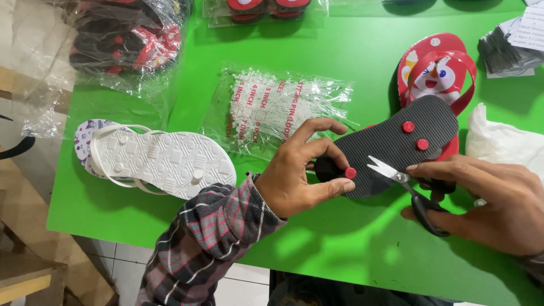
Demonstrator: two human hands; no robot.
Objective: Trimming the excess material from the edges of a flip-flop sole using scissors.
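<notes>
My left hand (299, 170) grips the toe end of a red flip-flop turned sole up, its grey ribbed sole (396, 144) showing three red strap plugs. The thumb and forefinger pinch next to the front plug (351, 173). My right hand (487, 198) holds small black-handled scissors (405, 184), blades open and pointing at that front plug. Behind it a second red flip-flop (433, 65) with a cartoon print lies strap up.
A white pair of flip-flops (158, 158) lies at the left of the green table (340, 238). A clear bag of white plastic pins (277, 107) sits in the middle. Bagged flip-flops (124, 39) are at the back left, white plastic (501, 141) at the right.
</notes>
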